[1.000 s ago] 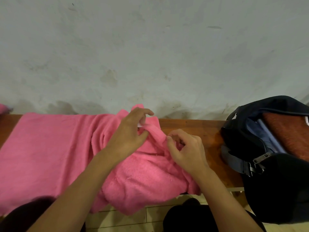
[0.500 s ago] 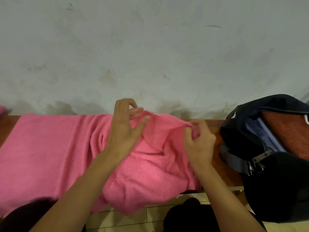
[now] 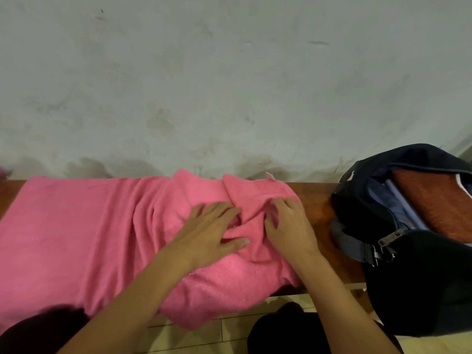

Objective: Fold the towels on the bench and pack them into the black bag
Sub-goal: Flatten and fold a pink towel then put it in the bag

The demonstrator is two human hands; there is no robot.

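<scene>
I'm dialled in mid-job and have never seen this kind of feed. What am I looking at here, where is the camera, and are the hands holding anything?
There is no machine here: a person is working with two bare hands. The single picture comes from a camera worn on the person's head, looking forward and down, so the arms enter from the bottom edge.

A wooden bench runs along a stained wall. A pink towel is spread over it, flat on the left and bunched on the right, with part hanging off the front edge. The left hand lies on the bunched part with fingers spread and fairly straight. The right hand rests beside it, fingers curled into a fold of the towel.

At the right sits the black bag, unzipped, with a rust-brown cloth already inside.
</scene>
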